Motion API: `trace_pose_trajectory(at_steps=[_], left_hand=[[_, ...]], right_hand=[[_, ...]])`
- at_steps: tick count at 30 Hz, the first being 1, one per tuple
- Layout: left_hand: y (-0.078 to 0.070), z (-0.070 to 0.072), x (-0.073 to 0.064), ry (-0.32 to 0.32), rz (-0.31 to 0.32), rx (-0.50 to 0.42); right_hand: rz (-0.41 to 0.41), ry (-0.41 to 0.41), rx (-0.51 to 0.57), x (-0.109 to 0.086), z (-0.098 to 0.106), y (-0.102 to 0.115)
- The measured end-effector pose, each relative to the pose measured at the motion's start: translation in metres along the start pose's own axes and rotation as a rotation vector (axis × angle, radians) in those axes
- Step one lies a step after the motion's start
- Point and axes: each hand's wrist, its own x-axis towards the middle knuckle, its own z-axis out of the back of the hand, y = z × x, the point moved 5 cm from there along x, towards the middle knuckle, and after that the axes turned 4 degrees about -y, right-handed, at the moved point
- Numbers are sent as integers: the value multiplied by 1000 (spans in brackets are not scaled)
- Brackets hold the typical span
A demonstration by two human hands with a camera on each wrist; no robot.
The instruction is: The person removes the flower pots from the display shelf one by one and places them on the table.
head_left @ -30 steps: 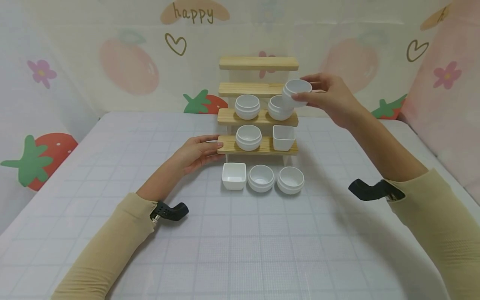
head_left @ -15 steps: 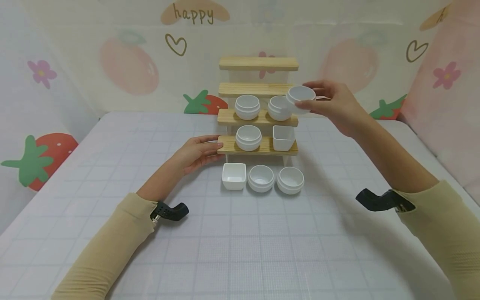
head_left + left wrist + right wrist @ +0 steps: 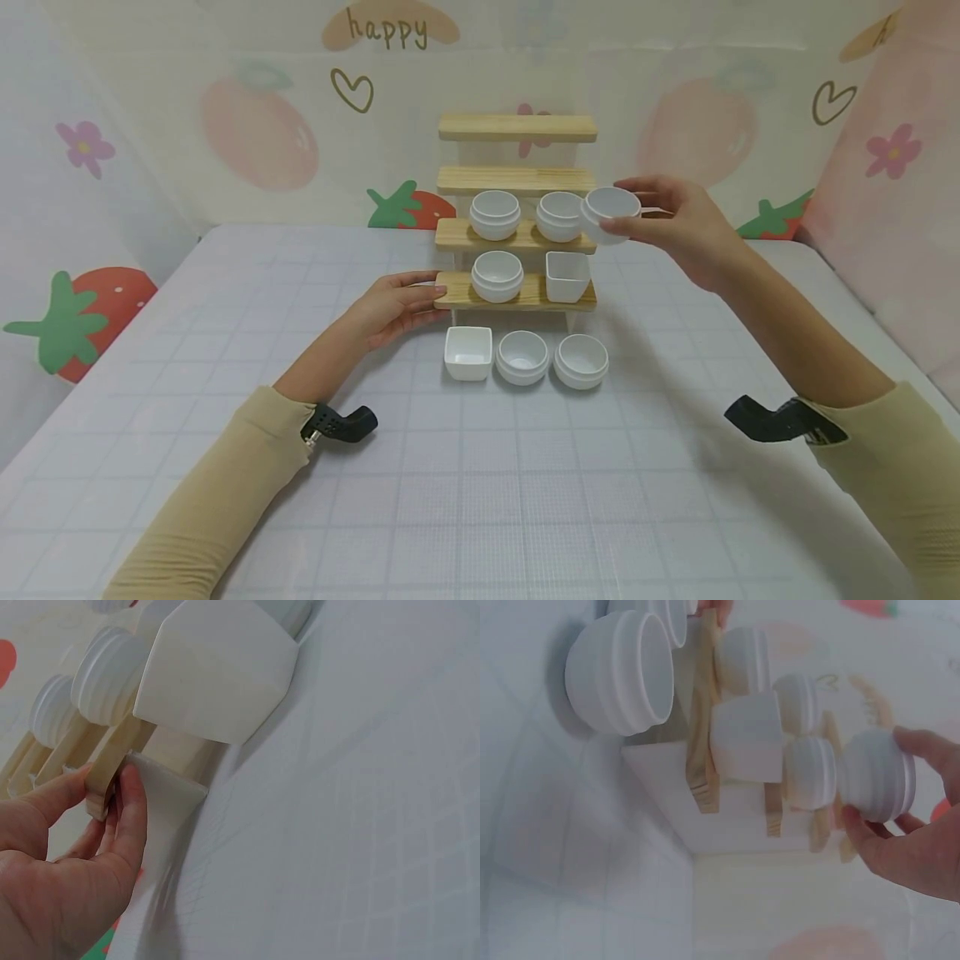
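My right hand (image 3: 678, 229) grips a round white bowl (image 3: 609, 218) by its sides, raised at the right end of the tiered wooden stand (image 3: 517, 179). In the right wrist view the thumb and fingers curl round this held bowl (image 3: 877, 776). My left hand (image 3: 397, 308) pinches the left end of the lowest shelf (image 3: 457, 292); the left wrist view shows thumb above and fingers below the board (image 3: 109, 769). Two round bowls (image 3: 495, 215) sit on the second shelf from the bottom. The lowest shelf bears a round bowl (image 3: 497, 277) and a square bowl (image 3: 567, 277).
On the table in front of the stand, a square bowl (image 3: 468, 353) and two round bowls (image 3: 522, 357) stand in a row. The upper two shelves (image 3: 517, 127) rise behind. A printed cloth wall (image 3: 247, 158) closes the back. Grid-patterned cloth (image 3: 480, 483) covers the table.
My right hand has moved right and down with the round bowl, so more of the second shelf's right bowl shows. The left hand has stayed on the shelf end.
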Motion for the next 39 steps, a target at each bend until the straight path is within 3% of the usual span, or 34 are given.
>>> trace_pose_trajectory(at_steps=[26, 33, 39], left_hand=[[0, 0, 0, -7, 6, -13], [1, 1, 1, -6, 4, -21], [1, 1, 2, -6, 1, -20]], right_hand=[[-59, 25, -96, -32, 2, -21], [-25, 25, -55, -40, 5, -27], [-43, 20, -44, -50, 7, -33]])
